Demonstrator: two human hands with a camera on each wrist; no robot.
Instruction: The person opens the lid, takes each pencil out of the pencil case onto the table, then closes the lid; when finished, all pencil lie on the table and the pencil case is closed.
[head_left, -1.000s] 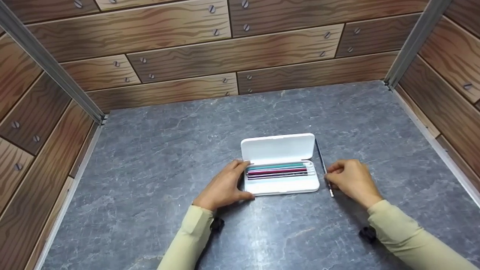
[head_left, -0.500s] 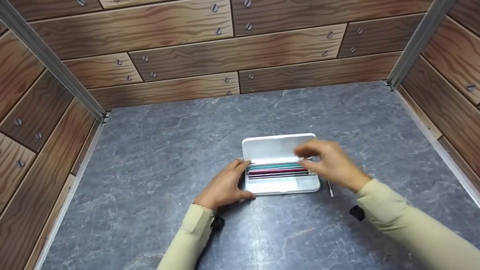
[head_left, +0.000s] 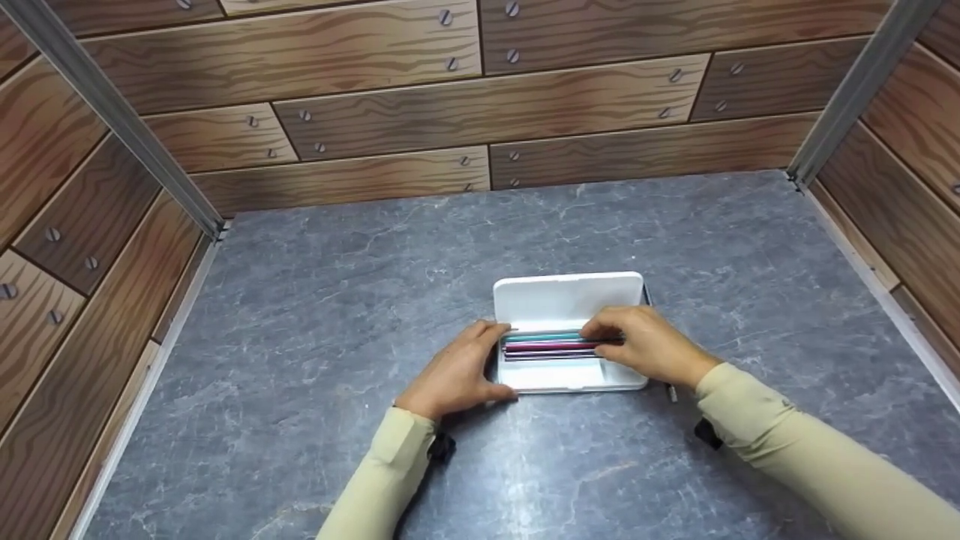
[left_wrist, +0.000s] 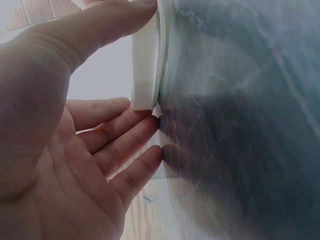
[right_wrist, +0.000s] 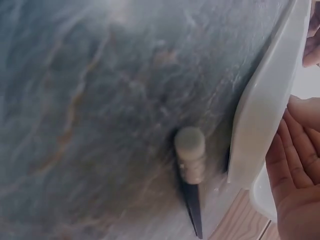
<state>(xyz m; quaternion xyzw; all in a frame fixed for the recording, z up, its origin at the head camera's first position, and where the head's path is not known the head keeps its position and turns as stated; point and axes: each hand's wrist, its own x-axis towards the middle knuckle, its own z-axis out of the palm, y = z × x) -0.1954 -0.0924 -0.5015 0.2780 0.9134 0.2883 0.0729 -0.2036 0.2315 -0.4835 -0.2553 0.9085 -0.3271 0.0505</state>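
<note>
A white pencil case lies with its lid raised. Several teal, crimson and dark pencils lie side by side in its rear compartment. My left hand rests at the case's left end, thumb along the front edge, extended fingertips touching the end in the left wrist view. Over the right part of the pencil row is my right hand, thumb and forefinger apart above the pencils. It hides the pencils' right ends. One dark pencil with an eraser end lies outside the case, along its right side.
The grey marbled tabletop surrounds the case. Wood-patterned panels stand at the back and both sides, with metal posts at the corners.
My right hand has let go of the dark pencil, which stays beside the case. It has moved left and down over the pencil row. My left hand keeps its place.
</note>
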